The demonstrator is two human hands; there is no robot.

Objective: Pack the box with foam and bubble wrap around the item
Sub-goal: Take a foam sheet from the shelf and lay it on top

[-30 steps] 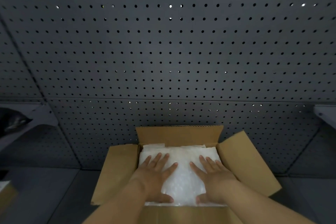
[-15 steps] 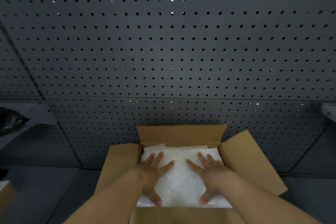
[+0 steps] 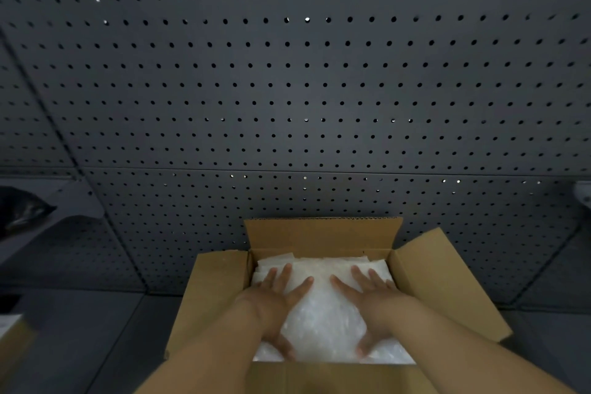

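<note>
- Cardboard box [image 3: 224, 291] sits at 6 o'clock in view on the dark surface [image 3: 96, 345], all four flaps open; the far flap stands upright, the side flaps splay out to 9 and 3.
- Bubble wrap [image 3: 323, 323] fills the box opening to about the rim. Sheets of white foam [image 3: 275, 261] show along its far edge, toward 12. The item itself is hidden beneath.
- Left hand [image 3: 271, 304] lies flat on the wrap, fingers spread wide and straight, thumb angled down toward 5. It presses and holds nothing.
- Right hand [image 3: 374, 304] mirrors it: spread wide, flat, pressing, thumb toward 7.
- Step in hand, by my reading: pressing the top layer down before the flaps are closed.
- Risk: the wrap looks springy, so once the pressure comes off it may rise and stop the flaps from meeting.
- Risk: hard pressing over the middle could load the hidden item or pop bubbles.
- Risk: foam corners at 12 o'clock stand proud and could catch under the far flap.
- Around: grey pegboard wall [image 3: 303, 89] close behind the box, leaving the far flap little room; a dark object [image 3: 19, 211] on a shelf at 9 o'clock; the corner of another box [image 3: 12, 339] at 8 o'clock, well apart.
</note>
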